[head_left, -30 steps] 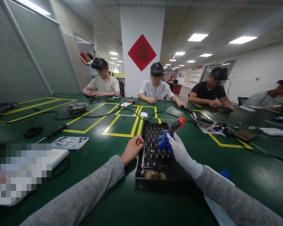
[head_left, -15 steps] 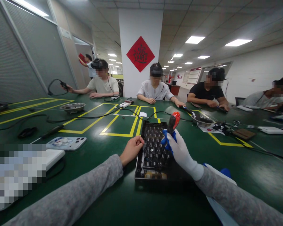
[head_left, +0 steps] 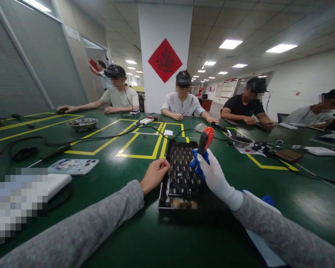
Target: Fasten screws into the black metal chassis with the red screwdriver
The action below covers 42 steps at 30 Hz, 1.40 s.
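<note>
Since a second ago the screwdriver (head_left: 203, 143) has swung from slanted to upright, tip down on the keyboard frame (head_left: 181, 175) on the table (head_left: 123, 230). My gloved right hand (head_left: 212, 175) grips it; my bare left hand (head_left: 154, 175) steadies the frame's edge. Unscrewing step, I judge; next needs straight downward pressure.

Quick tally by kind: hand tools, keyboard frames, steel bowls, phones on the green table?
Red-and-black-handled screwdriver, in gloved right hand: 1
Black stripped keyboard frame, bare left hand at its edge: 1
Round steel bowls: 2
Pale phone, face down: 1
Total: 5
</note>
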Each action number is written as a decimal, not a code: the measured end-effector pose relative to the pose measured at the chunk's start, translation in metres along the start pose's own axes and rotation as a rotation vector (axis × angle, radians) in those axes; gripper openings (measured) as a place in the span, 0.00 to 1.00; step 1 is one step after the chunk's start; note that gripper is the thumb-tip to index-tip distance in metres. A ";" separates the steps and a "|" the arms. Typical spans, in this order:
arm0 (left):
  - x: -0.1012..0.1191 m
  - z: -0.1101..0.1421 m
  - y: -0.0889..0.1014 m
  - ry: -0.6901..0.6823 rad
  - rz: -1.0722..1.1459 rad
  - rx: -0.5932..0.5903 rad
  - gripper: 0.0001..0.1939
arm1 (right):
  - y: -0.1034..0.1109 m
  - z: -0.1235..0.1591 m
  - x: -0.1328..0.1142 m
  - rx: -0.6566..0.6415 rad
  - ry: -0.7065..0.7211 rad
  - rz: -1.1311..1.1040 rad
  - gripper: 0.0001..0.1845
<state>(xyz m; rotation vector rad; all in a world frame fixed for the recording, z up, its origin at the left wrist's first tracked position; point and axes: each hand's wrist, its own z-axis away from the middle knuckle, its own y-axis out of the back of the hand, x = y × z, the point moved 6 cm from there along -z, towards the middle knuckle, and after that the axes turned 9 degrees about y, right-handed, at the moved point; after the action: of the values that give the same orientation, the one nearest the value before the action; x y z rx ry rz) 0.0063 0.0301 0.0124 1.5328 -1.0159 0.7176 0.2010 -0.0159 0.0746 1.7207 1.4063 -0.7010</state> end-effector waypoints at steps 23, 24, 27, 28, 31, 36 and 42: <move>0.032 0.013 -0.002 -0.197 -0.279 -0.036 0.10 | -0.001 -0.008 0.030 0.094 -0.150 -0.538 0.22; 0.032 0.013 -0.002 -0.201 -0.279 -0.038 0.09 | -0.001 -0.008 0.030 0.093 -0.152 -0.546 0.21; 0.031 0.012 -0.002 -0.205 -0.274 -0.041 0.07 | -0.002 -0.009 0.030 0.083 -0.141 -0.546 0.21; 0.030 0.012 -0.003 -0.204 -0.272 -0.042 0.07 | -0.002 -0.009 0.029 0.080 -0.137 -0.541 0.21; 0.028 0.011 -0.003 -0.195 -0.266 -0.034 0.06 | -0.002 -0.008 0.027 0.083 -0.124 -0.529 0.22; 0.028 0.011 -0.003 -0.192 -0.277 -0.020 0.05 | 0.001 -0.006 0.020 0.103 -0.056 -0.485 0.25; 0.034 0.015 -0.002 -0.203 -0.338 -0.004 0.04 | -0.003 -0.003 0.010 0.032 -0.023 -0.396 0.24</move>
<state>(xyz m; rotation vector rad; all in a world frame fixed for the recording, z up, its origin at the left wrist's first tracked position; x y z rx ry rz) 0.0216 0.0082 0.0376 1.7447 -0.8723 0.3281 0.2004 -0.0085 0.0676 1.4641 1.7491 -0.9557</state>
